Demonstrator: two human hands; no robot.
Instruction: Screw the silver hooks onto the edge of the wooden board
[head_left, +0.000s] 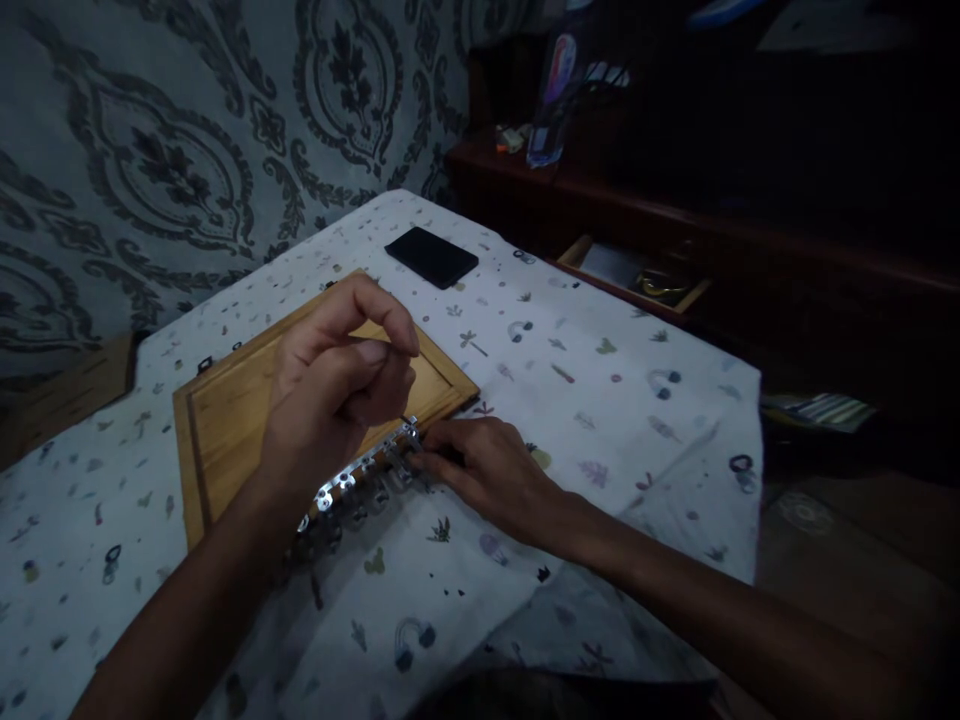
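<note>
A wooden board (240, 415) with a grooved border lies flat on a patterned cloth. Along its near edge runs a shiny metal strip (367, 462) with several small metal hooks or clips. My left hand (337, 360) is raised over the board, its fingers curled in and the thumb against them. Whatever those fingers hold, if anything, is hidden. At the board's right near corner, my right hand (487, 470) pinches the end metal hook (412, 438) between thumb and forefinger. My left wrist covers part of the strip.
A black phone (432, 257) lies on the tablecloth (585, 420) beyond the board. Behind stands a dark red cabinet (495, 185) with a plastic bottle (551, 95) on top and an open drawer (630, 275). Patterned wallpaper (187, 130) rises along the left.
</note>
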